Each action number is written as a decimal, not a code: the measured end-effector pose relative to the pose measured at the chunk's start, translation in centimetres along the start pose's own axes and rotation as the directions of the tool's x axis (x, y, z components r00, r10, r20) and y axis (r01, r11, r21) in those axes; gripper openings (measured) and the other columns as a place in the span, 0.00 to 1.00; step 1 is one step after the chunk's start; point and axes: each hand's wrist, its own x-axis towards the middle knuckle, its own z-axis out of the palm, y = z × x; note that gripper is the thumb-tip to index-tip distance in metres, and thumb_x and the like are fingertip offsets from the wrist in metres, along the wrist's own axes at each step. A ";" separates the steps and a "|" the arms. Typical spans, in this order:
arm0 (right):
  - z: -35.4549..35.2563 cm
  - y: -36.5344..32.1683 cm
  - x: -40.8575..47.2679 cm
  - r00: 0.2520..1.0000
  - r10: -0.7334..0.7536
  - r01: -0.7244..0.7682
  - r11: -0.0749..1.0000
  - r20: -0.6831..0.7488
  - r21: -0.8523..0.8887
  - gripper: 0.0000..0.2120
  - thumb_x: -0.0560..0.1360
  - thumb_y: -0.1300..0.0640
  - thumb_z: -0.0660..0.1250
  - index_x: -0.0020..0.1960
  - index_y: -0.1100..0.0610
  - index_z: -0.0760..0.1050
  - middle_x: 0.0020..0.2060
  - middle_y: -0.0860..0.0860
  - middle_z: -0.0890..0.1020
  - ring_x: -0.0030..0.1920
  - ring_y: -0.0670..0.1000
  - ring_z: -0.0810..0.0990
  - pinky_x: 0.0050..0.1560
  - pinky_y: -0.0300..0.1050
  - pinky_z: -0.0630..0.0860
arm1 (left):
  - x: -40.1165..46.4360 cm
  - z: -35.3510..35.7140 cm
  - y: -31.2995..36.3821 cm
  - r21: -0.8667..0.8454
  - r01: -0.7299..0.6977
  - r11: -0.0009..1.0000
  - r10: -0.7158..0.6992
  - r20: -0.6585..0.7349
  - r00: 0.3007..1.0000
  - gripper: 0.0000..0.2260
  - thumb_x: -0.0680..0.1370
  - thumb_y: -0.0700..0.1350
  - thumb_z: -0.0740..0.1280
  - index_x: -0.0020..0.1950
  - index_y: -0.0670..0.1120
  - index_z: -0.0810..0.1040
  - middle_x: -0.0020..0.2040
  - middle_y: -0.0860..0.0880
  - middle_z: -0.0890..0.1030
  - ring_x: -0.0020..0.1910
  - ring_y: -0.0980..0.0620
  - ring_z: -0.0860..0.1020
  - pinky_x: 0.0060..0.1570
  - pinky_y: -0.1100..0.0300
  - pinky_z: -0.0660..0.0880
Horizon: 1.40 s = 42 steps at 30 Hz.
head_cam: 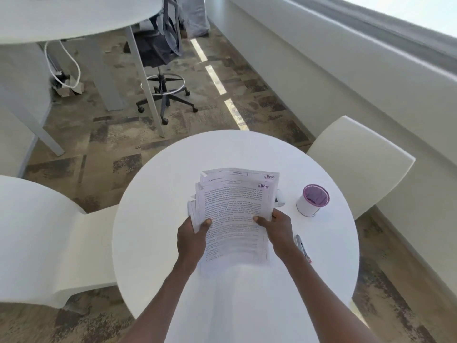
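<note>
A person's two bare hands hold a loose stack of white printed paper sheets (235, 206) over the middle of a round white table (153, 219). The left hand (194, 233) grips the stack's lower left edge, its thumb pressed flat on the top sheet and its fingers tucked out of sight beneath. The right hand (278, 229) grips the lower right edge the same way, thumb on top and fingers hidden behind the paper. The sheets are unevenly fanned, with several edges stepping out on the left and a second page rising above the first; both pages carry a purple "slice" logo at the upper right corner. The bottom of the stack is blurred.

Towards the table's right edge stands a white cylindrical cup with a purple lining (312, 200), upright and apart from the papers. A slim silver tool with a pink end (303, 248) lies near the right edge, just beside the right forearm. A small white object (280, 199) shows partly from behind the stack's right side; what it is cannot be told.

Curved white chairs stand at the table's left (37, 231) and right (358, 164). Beyond, a black wheeled office stool (160, 58) sits under a second white table (74, 16).
</note>
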 end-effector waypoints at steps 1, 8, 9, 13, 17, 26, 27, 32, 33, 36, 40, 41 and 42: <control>0.0 -0.5 -0.2 0.999 -0.036 0.037 0.999 -0.031 0.012 0.13 0.69 0.67 0.75 0.46 0.51 0.85 0.44 0.50 0.88 0.47 0.54 0.87 0.44 0.45 0.83 | -0.2 0.1 0.6 -0.005 -0.027 1.000 0.027 -0.020 0.999 0.09 0.78 0.46 0.71 0.57 0.45 0.82 0.48 0.51 0.85 0.47 0.50 0.83 0.42 0.61 0.76; -0.9 -3.0 -1.4 0.975 -0.200 0.206 0.976 -0.096 0.066 0.13 0.70 0.66 0.75 0.44 0.48 0.85 0.43 0.47 0.88 0.45 0.49 0.86 0.45 0.40 0.82 | -1.7 0.8 3.4 -0.025 -0.169 0.985 0.166 -0.106 0.980 0.07 0.78 0.46 0.72 0.54 0.46 0.81 0.44 0.55 0.84 0.43 0.59 0.81 0.36 0.73 0.73; -1.1 -2.9 -1.5 0.976 -0.199 0.205 0.976 -0.086 0.075 0.13 0.70 0.67 0.75 0.45 0.49 0.85 0.44 0.48 0.88 0.45 0.49 0.86 0.46 0.39 0.82 | -2.0 0.9 3.4 -0.026 -0.175 0.984 0.171 -0.102 0.980 0.06 0.78 0.45 0.72 0.54 0.47 0.80 0.44 0.56 0.83 0.43 0.60 0.81 0.36 0.74 0.73; -2.0 -1.5 -2.2 0.993 -0.120 0.121 0.989 -0.022 0.081 0.12 0.70 0.69 0.75 0.51 0.59 0.84 0.48 0.57 0.87 0.53 0.61 0.84 0.57 0.57 0.81 | -2.8 0.8 2.3 -0.016 -0.121 0.992 0.120 -0.051 0.991 0.04 0.78 0.43 0.72 0.50 0.48 0.79 0.44 0.54 0.83 0.43 0.52 0.81 0.42 0.64 0.75; -2.7 -0.7 -2.5 0.994 -0.107 0.105 0.993 0.032 0.054 0.15 0.69 0.70 0.75 0.55 0.60 0.82 0.50 0.57 0.87 0.55 0.62 0.83 0.60 0.59 0.79 | -3.3 1.0 1.5 -0.002 -0.093 0.996 0.093 -0.012 0.996 0.07 0.79 0.41 0.70 0.56 0.46 0.79 0.50 0.51 0.84 0.52 0.47 0.81 0.48 0.59 0.75; -2.4 -2.1 -2.3 0.990 -0.137 0.138 0.990 0.028 -0.033 0.09 0.72 0.68 0.72 0.52 0.60 0.83 0.48 0.56 0.87 0.53 0.61 0.84 0.58 0.60 0.79 | -3.5 1.5 2.8 0.049 -0.101 0.994 0.102 -0.025 0.994 0.15 0.82 0.42 0.65 0.68 0.42 0.75 0.60 0.45 0.82 0.59 0.43 0.79 0.58 0.51 0.75; -2.5 -2.6 -2.2 0.988 -0.150 0.151 0.988 0.025 -0.034 0.09 0.72 0.67 0.72 0.51 0.59 0.83 0.48 0.56 0.87 0.53 0.61 0.84 0.58 0.60 0.79 | -3.5 1.4 3.2 0.047 -0.103 0.994 0.104 -0.028 0.994 0.15 0.82 0.42 0.66 0.68 0.42 0.75 0.59 0.45 0.82 0.59 0.44 0.79 0.58 0.51 0.75; -2.8 -3.1 -2.2 0.982 -0.181 0.183 0.982 0.055 -0.043 0.10 0.71 0.66 0.74 0.51 0.59 0.83 0.47 0.55 0.87 0.52 0.60 0.84 0.55 0.57 0.79 | -3.6 0.6 3.6 0.017 -0.118 0.993 0.118 -0.032 0.992 0.14 0.80 0.42 0.69 0.65 0.45 0.77 0.56 0.50 0.83 0.57 0.48 0.80 0.53 0.57 0.75; -2.8 -3.0 -2.3 0.984 -0.169 0.172 0.984 0.062 -0.045 0.10 0.70 0.65 0.75 0.51 0.58 0.83 0.46 0.53 0.88 0.51 0.59 0.85 0.55 0.55 0.79 | -3.7 0.5 3.5 0.011 -0.114 0.993 0.114 -0.031 0.993 0.14 0.79 0.41 0.70 0.64 0.45 0.77 0.56 0.51 0.83 0.57 0.48 0.80 0.52 0.59 0.74; -3.0 -2.5 -2.6 0.985 -0.144 0.151 0.986 0.100 -0.073 0.13 0.68 0.65 0.77 0.50 0.53 0.83 0.45 0.48 0.88 0.50 0.52 0.86 0.54 0.49 0.80 | -4.0 0.4 2.9 0.018 -0.090 0.996 0.091 -0.016 0.996 0.14 0.77 0.38 0.72 0.62 0.45 0.78 0.57 0.50 0.82 0.59 0.47 0.79 0.56 0.54 0.74; -3.1 -2.4 -2.4 0.982 -0.141 0.152 0.985 0.123 -0.084 0.14 0.68 0.66 0.76 0.50 0.52 0.83 0.45 0.47 0.88 0.49 0.51 0.85 0.53 0.47 0.80 | -4.2 0.8 3.0 0.024 -0.083 0.996 0.083 -0.015 0.996 0.14 0.77 0.38 0.72 0.62 0.45 0.76 0.57 0.49 0.82 0.59 0.46 0.79 0.56 0.55 0.73; -3.1 -2.4 -2.3 0.982 -0.143 0.153 0.985 0.124 -0.077 0.14 0.68 0.67 0.76 0.50 0.53 0.83 0.45 0.48 0.88 0.49 0.52 0.85 0.52 0.45 0.80 | -4.3 1.0 3.2 0.024 -0.081 0.996 0.082 -0.012 0.997 0.14 0.77 0.39 0.71 0.62 0.45 0.76 0.57 0.48 0.82 0.59 0.46 0.79 0.57 0.55 0.73; -3.1 -2.5 -2.3 0.981 -0.148 0.157 0.985 0.126 -0.066 0.14 0.69 0.67 0.76 0.50 0.53 0.83 0.45 0.48 0.88 0.49 0.53 0.85 0.50 0.43 0.81 | -4.3 1.2 3.4 0.024 -0.080 0.997 0.080 -0.011 0.997 0.14 0.78 0.39 0.71 0.63 0.44 0.76 0.58 0.48 0.81 0.59 0.45 0.78 0.58 0.54 0.73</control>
